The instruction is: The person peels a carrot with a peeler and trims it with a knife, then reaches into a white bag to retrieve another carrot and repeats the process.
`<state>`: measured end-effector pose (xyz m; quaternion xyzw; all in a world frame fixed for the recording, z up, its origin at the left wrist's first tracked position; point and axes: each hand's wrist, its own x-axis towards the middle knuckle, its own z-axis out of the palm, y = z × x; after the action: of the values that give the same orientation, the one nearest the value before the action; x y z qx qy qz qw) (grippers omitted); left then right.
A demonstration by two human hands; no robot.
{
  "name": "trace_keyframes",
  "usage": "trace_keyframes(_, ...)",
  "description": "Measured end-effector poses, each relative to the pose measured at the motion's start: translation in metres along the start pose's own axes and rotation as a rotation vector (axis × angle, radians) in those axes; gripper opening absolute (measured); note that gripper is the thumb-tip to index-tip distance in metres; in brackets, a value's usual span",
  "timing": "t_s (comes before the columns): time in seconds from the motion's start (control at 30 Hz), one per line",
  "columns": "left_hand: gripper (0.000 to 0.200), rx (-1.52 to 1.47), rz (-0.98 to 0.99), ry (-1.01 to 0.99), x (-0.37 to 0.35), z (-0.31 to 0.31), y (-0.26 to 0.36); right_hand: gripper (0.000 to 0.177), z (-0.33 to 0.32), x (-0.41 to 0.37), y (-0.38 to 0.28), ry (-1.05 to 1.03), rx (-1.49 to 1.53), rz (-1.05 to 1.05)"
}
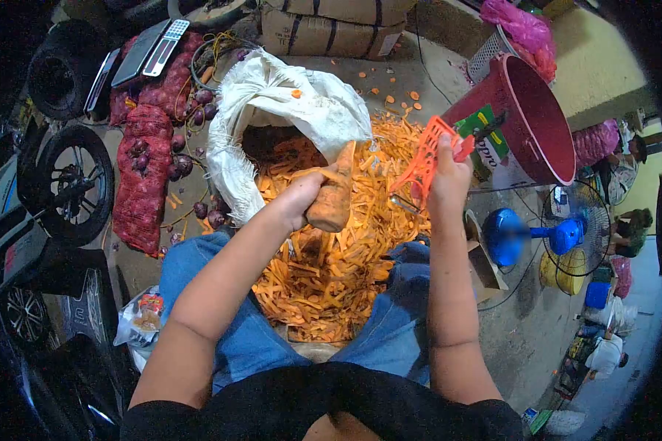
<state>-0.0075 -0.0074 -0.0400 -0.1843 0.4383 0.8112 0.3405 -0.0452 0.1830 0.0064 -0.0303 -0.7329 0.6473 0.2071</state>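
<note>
My left hand (301, 197) is closed round a large carrot (332, 202), its thick end toward me and its narrow end pointing away. Part of the carrot's skin looks brownish and dirty. To the right, my right hand (450, 184) grips an orange plastic peeler (424, 156) with a metal blade at its lower end. The peeler is apart from the carrot. Below both hands, a heap of orange carrot peelings (312, 283) spreads between my knees. An open white woven sack (232, 140) lies at the heap's far left side, its inside dark.
A tilted red tub (541, 121) stands at the right, near a blue fan (504, 237). Red net bags of onions (143, 187) and loose onions lie at the left, beside a motorbike wheel (73, 184). Cardboard boxes (331, 33) are at the back. People (607, 356) appear far right.
</note>
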Motion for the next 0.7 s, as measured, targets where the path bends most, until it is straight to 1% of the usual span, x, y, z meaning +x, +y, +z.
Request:
trace_keyframes(0.03,0.025,-0.157,-0.022,-0.021,-0.001,0.002,-0.001,0.019,0.003,-0.003,0.009,0.058,0.007,0.070)
trace_keyframes(0.07,0.027,-0.213,-0.042,-0.019,0.000,0.003,-0.002,0.019,0.008,-0.002,0.017,0.118,-0.020,-0.016)
trace_keyframes(0.1,0.027,-0.214,-0.045,-0.018,0.000,0.004,-0.003,0.019,0.007,0.002,0.020,0.118,-0.021,-0.013)
trace_keyframes(0.17,0.031,-0.214,-0.061,-0.065,0.000,0.006,-0.003,0.019,0.009,0.007,0.013,0.256,0.049,0.084)
trace_keyframes(0.2,0.031,-0.213,-0.056,-0.065,0.001,0.007,-0.004,0.018,0.006,0.011,0.017,0.247,0.244,0.114)
trace_keyframes(0.23,0.032,-0.260,-0.058,-0.102,0.001,0.007,-0.006,0.018,0.009,0.010,0.013,0.246,0.246,0.111)
trace_keyframes(0.3,0.033,-0.304,-0.064,-0.138,0.000,0.007,-0.009,0.018,0.021,0.001,0.005,0.149,0.481,0.406)
trace_keyframes(0.33,0.034,-0.279,-0.070,-0.120,-0.002,0.007,-0.008,0.020,0.033,-0.010,-0.008,0.083,0.442,0.334)
trace_keyframes(0.4,0.035,-0.253,-0.077,-0.101,-0.003,0.007,-0.009,0.020,0.044,-0.026,0.006,-0.026,0.050,0.398)
trace_keyframes(0.43,0.035,-0.288,-0.086,-0.097,-0.001,0.006,-0.010,0.020,0.052,-0.037,0.008,-0.027,0.052,0.399)
trace_keyframes(0.5,0.036,-0.325,-0.096,-0.092,0.002,0.004,-0.013,0.020,0.064,-0.055,0.009,-0.131,0.063,0.132)
trace_keyframes(0.6,0.035,-0.276,-0.044,-0.118,0.002,0.003,-0.013,0.017,0.065,-0.057,-0.002,-0.086,0.109,0.083)
trace_keyframes(0.63,0.035,-0.227,-0.037,-0.078,-0.002,0.006,-0.009,0.017,0.065,-0.056,-0.002,-0.087,0.109,0.084)
trace_keyframes(0.7,0.035,-0.176,-0.031,-0.040,-0.006,0.011,-0.004,0.015,0.061,-0.052,-0.002,-0.094,-0.200,0.101)
